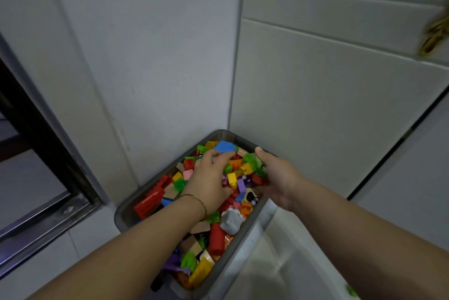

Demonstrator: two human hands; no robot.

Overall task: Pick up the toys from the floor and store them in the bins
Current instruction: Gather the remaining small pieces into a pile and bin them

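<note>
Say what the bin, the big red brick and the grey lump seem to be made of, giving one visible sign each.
Bin: translucent smoky plastic, semi-gloss; colours show dimly through its wall.
Red brick: hard moulded plastic, smooth with slight sheen; studs and crisp edges.
Grey lump: matte, crumpled-looking; perhaps clay, foam or cloth, unclear.

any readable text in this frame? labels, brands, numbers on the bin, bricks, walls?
None readable.
The bin and toy bricks show no lettering.
Small dark marks on the window frame are too blurred to read.
</note>
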